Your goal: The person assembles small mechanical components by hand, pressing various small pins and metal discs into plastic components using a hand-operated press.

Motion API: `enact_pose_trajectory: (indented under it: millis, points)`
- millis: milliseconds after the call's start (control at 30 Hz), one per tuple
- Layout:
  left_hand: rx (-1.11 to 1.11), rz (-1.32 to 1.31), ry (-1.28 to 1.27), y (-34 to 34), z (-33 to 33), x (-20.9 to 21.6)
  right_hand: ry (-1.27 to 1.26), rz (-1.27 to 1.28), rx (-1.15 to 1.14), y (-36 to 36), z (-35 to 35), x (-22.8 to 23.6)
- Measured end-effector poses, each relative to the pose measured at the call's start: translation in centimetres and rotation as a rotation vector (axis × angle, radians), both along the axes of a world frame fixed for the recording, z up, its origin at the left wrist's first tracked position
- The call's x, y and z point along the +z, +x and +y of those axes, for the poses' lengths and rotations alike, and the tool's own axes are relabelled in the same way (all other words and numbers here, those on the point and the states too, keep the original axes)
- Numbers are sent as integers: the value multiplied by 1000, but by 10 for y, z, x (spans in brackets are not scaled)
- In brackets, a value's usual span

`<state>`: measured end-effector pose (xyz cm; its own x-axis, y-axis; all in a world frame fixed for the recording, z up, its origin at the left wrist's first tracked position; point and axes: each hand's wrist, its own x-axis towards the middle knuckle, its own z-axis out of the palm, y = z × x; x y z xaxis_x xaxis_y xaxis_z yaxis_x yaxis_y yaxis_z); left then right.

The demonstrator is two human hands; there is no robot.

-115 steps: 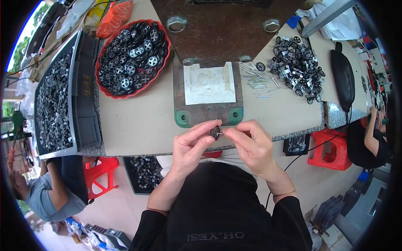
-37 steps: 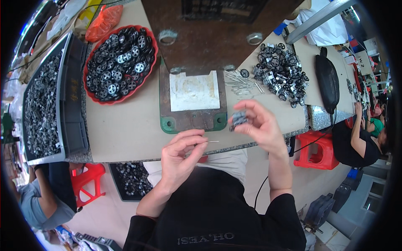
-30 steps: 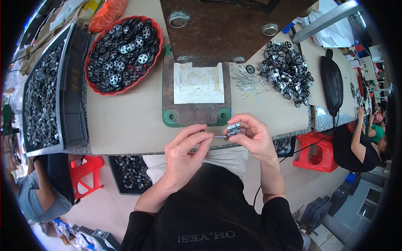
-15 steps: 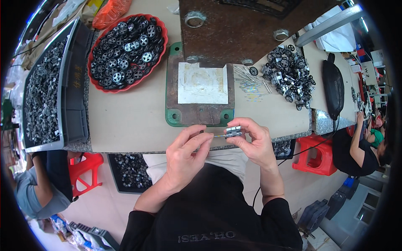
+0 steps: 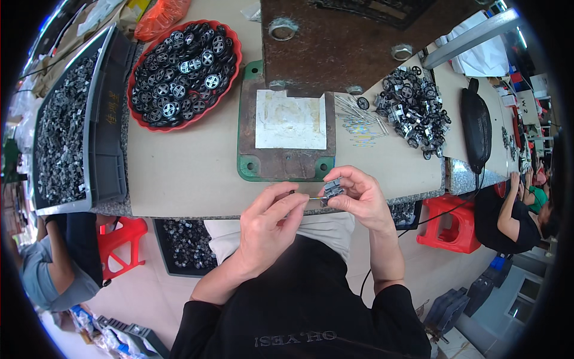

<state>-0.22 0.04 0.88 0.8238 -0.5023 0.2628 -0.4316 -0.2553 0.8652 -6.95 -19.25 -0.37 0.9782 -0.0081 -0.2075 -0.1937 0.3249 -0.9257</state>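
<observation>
Over the table's near edge, my left hand [image 5: 268, 224] is closed, pinching a thin metal axle [image 5: 316, 198] between thumb and fingertips. A small dark bit shows at those fingertips, too hidden to name. My right hand [image 5: 363, 200] grips a small grey and black plastic part [image 5: 333, 188] between thumb and fingers. The axle's right end meets the left side of this part; whether it has entered a hole cannot be made out. Beyond both hands stands a press with a green-edged base [image 5: 287, 169] and a white plate [image 5: 291, 122] on it.
A red bowl [image 5: 238, 75] of black toy wheels stands back left, beside a grey crate [image 5: 109, 128] of small parts. Loose axles [image 5: 362, 122] and a heap of wheeled parts [image 5: 412, 110] lie right of the press. Its brown metal block [image 5: 335, 48] overhangs the table.
The plastic part has turned and tilted in my right hand, showing a greyer side. My left hand has shifted slightly right, bringing the axle along.
</observation>
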Motion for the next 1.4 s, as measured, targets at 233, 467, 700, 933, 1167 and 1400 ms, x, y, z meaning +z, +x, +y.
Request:
enact_pose_trajectory:
  millis: [233, 467, 700, 933, 1167, 1400]
  points:
    - [40, -18, 49, -4, 1, -3, -649, -34, -70, -4, 9, 7]
    - [8, -91, 64, -1, 1, -2, -432, 57, -65, -3, 12, 14]
    - [-8, 33, 34, -1, -1, -2, -342, 2, -174, -4, 30, 5]
    - [-30, 604, -191, 4, 4, -17, -748, -243, -137, 2, 27, 7]
    - [-20, -62, 76, 4, 1, -10, -499, -24, -166, 1, 31, 6]
    - [-115, 703, -199, 10, 6, -12, -804, -249, -128, 3, 30, 19]
